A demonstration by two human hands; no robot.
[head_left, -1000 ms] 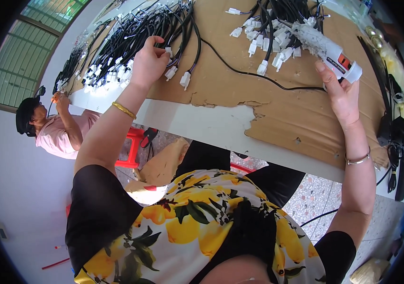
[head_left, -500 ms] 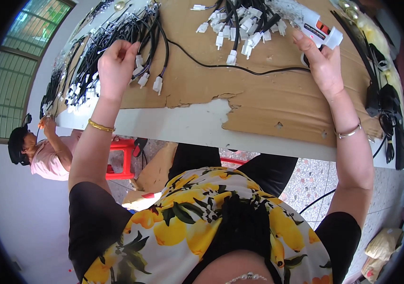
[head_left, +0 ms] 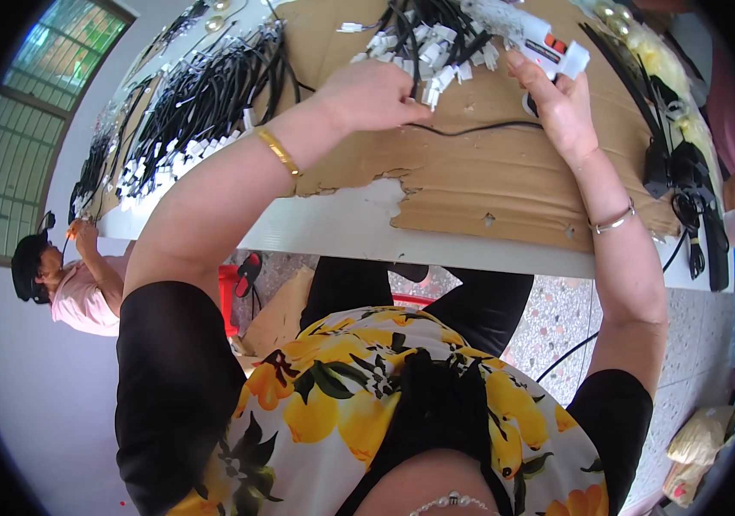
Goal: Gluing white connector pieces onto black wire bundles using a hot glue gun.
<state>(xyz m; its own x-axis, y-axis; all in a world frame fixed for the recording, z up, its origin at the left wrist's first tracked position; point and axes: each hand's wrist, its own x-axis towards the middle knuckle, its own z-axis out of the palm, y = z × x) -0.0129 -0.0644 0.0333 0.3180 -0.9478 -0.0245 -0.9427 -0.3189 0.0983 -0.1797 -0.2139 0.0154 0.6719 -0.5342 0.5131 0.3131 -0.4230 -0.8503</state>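
My left hand (head_left: 373,96) is over the cardboard at the near side of a bundle of black cables with white plug connectors (head_left: 443,79). Its fingers are bent together beside the lowest connectors, and what they hold, if anything, is hidden. At the right, my right hand (head_left: 563,110) grips a white glue gun (head_left: 541,41) with an orange and black label, thumb on top. A clear, stringy mass covers the gun's far end. A thin black cord (head_left: 479,129) runs across the cardboard between my hands.
A large heap of black cables with white connectors (head_left: 212,95) lies at left. Brown cardboard (head_left: 470,189) with a torn edge covers the white table (head_left: 324,222). Black adapters and cords (head_left: 685,172) lie at right. Another person (head_left: 88,288) in pink sits at far left.
My left hand has moved right from the left cable heap to the middle bundle's connectors. My right hand still holds the glue gun, slightly further left in view.
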